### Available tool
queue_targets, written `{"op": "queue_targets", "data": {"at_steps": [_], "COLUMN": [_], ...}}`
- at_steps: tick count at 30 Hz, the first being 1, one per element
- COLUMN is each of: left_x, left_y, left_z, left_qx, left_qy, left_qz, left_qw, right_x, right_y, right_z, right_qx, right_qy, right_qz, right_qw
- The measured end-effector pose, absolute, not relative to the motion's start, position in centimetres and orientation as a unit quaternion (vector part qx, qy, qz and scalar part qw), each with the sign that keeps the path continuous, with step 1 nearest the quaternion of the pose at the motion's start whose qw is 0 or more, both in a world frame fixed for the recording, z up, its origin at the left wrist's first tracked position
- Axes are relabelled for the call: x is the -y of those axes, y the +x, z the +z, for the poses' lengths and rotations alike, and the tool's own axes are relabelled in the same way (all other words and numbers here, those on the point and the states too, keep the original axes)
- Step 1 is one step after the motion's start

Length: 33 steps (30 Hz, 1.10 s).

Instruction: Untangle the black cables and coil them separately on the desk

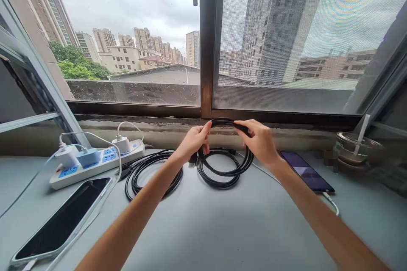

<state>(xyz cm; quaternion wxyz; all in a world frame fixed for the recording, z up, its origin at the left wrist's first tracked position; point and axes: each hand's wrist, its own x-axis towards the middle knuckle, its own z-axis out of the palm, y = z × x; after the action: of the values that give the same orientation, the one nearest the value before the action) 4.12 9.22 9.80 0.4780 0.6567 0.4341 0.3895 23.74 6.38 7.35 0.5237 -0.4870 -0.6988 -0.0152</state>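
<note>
A coiled black cable (pixel 226 173) hangs in a loop between my two hands, just above the table. My left hand (pixel 197 139) pinches its upper left part, thumb on top. My right hand (pixel 259 140) has its fingers closed around the upper right part of the same coil. Below and behind it, another coil of black cable (pixel 218 184) lies on the table, partly overlapped by the held one. To the left rests one more coiled black cable (pixel 135 180), partly covered by my left forearm.
A white power strip (pixel 104 159) with several chargers stands at the left, before the window. Near it lies a phone (pixel 63 220) on a white cord. On the right are a second phone (pixel 307 172), plugged in, and a lidded cup (pixel 354 150) with a straw.
</note>
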Motion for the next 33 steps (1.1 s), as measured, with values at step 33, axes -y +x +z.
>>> {"op": "queue_targets", "data": {"at_steps": [33], "left_x": [-8.8], "left_y": [-4.0], "left_z": [15.4], "left_qx": [-0.661], "left_qy": [0.726], "left_qz": [0.174], "left_qw": [0.07], "right_x": [-11.1], "right_y": [23.0], "right_z": [-4.5], "right_qx": [0.657], "right_qy": [-0.56], "right_qz": [0.144], "right_qw": [0.484]}}
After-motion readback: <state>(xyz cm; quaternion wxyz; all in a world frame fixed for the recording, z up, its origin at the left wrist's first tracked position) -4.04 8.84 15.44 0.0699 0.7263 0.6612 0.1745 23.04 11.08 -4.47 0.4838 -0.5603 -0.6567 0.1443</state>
